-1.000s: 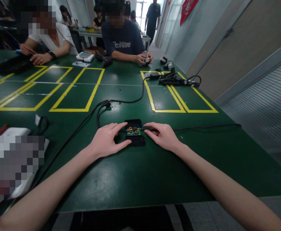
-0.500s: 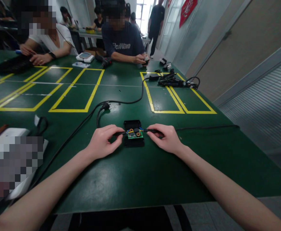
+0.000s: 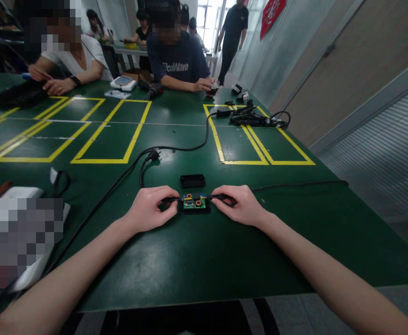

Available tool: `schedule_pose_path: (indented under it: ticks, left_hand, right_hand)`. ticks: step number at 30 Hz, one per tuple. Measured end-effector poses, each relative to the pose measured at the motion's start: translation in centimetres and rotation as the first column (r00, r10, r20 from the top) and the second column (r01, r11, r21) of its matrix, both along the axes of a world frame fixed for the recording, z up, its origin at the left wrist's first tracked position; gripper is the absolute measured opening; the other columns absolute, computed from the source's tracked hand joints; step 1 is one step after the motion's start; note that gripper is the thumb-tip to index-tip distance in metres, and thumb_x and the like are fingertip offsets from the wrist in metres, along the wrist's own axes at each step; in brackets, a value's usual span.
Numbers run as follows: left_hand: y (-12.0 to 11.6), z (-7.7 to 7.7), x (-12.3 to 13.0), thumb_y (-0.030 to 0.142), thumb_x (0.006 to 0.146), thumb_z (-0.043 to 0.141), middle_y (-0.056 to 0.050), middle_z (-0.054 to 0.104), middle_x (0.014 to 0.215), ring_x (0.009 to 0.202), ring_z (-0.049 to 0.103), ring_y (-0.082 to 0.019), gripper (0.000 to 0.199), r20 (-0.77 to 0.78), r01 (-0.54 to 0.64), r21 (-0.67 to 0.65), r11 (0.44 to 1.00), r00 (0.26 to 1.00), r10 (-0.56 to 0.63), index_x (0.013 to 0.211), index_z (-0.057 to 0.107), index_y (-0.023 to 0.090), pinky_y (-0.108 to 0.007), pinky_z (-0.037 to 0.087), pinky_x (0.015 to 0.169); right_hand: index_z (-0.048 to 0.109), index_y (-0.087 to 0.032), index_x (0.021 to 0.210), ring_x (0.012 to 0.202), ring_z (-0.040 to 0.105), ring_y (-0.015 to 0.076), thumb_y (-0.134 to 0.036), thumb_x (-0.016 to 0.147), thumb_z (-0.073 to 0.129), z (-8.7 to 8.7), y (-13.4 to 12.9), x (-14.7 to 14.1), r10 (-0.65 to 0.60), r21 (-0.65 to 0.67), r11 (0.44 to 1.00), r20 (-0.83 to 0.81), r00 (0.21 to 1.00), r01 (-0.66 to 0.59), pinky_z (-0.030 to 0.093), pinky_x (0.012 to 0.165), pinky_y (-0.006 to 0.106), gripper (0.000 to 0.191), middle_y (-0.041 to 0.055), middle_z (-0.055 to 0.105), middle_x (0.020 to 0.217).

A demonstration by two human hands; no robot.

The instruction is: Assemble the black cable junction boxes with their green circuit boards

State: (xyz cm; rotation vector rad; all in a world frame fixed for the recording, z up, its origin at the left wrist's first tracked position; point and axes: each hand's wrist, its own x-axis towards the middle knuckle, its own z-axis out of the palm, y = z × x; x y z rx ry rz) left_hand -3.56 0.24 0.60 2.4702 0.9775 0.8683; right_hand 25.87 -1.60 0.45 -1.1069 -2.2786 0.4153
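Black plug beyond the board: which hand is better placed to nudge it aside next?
Left, I'd judge. The black plug lies beyond the left hand, while the right hand would have to cross past the circuit board. Each pinches a cable, so the left would likely need to let go first.

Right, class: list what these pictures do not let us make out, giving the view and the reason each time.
Head view: the floor of the open black plastic case, covered by the green circuit board.
Head view: parts of the thin black cables, hidden by the fingers of the left hand and right hand.
Head view: any lettering on the board, too small.
Head view: the grey pixelated item, obscured by blocks and cut off at left.
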Motion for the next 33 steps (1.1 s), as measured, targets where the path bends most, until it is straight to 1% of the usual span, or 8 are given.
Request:
schedule_pose_path:
  ticks: [8,16,30,33]
  left_hand:
    - [0.17,-0.31,-0.03,0.026,0.092,0.054,-0.002,0.075,0.083,0.063,0.065,-0.012,0.020,-0.054,0.035,-0.075,0.997,0.998,-0.039,0.094,0.071,0.018,-0.021,0.047,0.057]
    - [0.22,-0.41,-0.04,0.023,0.091,0.055,0.000,0.073,0.078,0.059,0.061,-0.010,0.018,-0.046,0.069,-0.044,0.997,0.996,-0.071,0.094,0.072,0.018,-0.020,0.044,0.057]
    - [0.26,-0.64,-0.11,0.023,0.090,0.057,0.000,0.073,0.078,0.060,0.063,-0.011,0.016,-0.065,0.067,-0.070,0.995,0.995,-0.071,0.093,0.072,0.018,-0.020,0.044,0.057]
    - [0.25,-0.67,-0.07,0.023,0.090,0.057,0.001,0.073,0.079,0.058,0.062,-0.009,0.016,-0.064,0.056,-0.079,0.995,0.996,-0.061,0.096,0.072,0.019,-0.019,0.044,0.056]
  right_hand:
    - [0.072,-0.017,0.096,0.053,0.051,0.0102,-0.033,0.098,0.057,0.07,0.08,0.34,0.039,-0.052,0.998,0.052,0.998,-0.036,0.038,0.057,0.024,0.021,0.0011,0.068,0.071]
    - [0.071,-0.017,0.095,0.051,0.052,0.0084,-0.028,0.097,0.060,-0.41,0.26,0.51,0.077,0.034,0.996,0.032,0.997,-0.078,0.038,0.054,0.022,0.016,0.0002,0.068,0.072]
    - [0.071,-0.018,0.097,0.053,0.054,0.0097,-0.029,0.098,0.062,-0.54,0.53,0.64,0.072,-0.026,0.997,0.075,0.995,-0.071,0.039,0.056,0.023,0.015,-0.0001,0.068,0.071]
    - [0.072,-0.017,0.096,0.052,0.053,0.0096,-0.030,0.098,0.061,-0.54,0.55,0.62,0.070,-0.021,0.997,0.075,0.995,-0.068,0.038,0.056,0.023,0.016,0.0001,0.068,0.071]
